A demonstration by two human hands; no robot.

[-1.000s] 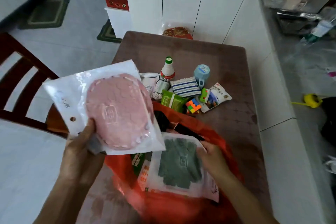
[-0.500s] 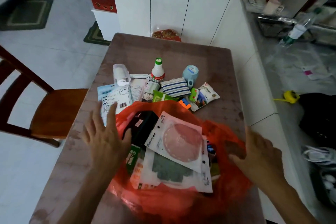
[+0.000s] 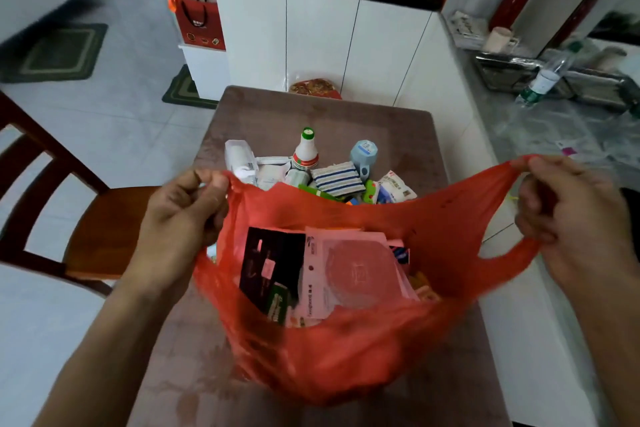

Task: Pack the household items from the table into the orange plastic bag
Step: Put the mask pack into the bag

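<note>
- Two hands hold the orange plastic bag (image 3: 349, 350) open over the near end of the table (image 3: 346, 114); its mouth runs left to right between them.
- We find the left hand (image 3: 180, 229) with fingers curled round the left handle, the right hand (image 3: 568, 218) likewise gripping the right handle.
- Inside we note a pink pad packet (image 3: 353, 270) and a black box (image 3: 270, 263).
- Unpacked items lie just beyond the far rim: a striped cloth (image 3: 337, 178), a white bottle (image 3: 306, 149), a blue container (image 3: 362, 153).
- We judge neither hand is free to fetch them, and both stand about equally near.
</note>
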